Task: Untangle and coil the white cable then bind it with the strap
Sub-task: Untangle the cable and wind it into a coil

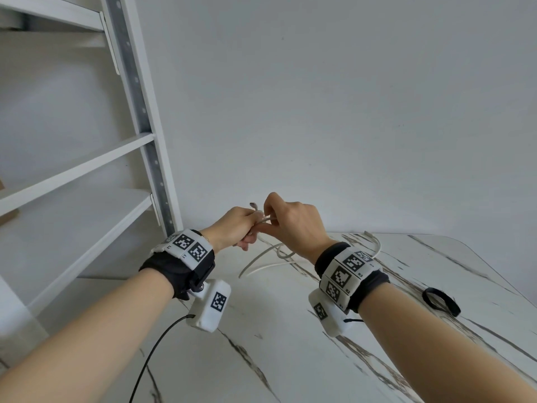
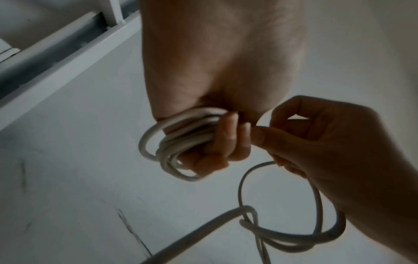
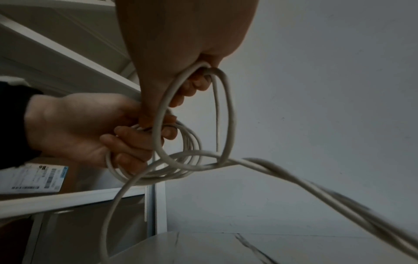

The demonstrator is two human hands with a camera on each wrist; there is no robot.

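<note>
Head view shows the left hand [image 1: 232,226] gripping the coiled white cable [image 1: 263,220] above the marble table [image 1: 290,359], the right hand [image 1: 293,225] pinching its loose strand, black strap [image 1: 440,301] at 3 o'clock, shelves [image 1: 72,175] at 9 o'clock.

Both hands are up off the marble table [image 1: 290,359], the left hand [image 1: 232,228] and right hand [image 1: 293,222] touching with no gap between them, and loose white cable [image 1: 273,264] trails on the tabletop right under them. To the left the white shelf unit [image 1: 139,117] stands close beside the left wrist, and the wall [image 1: 348,112] closes off the far edge. On the right there's open tabletop, with only the black strap [image 1: 440,301] lying near the right forearm.
</note>
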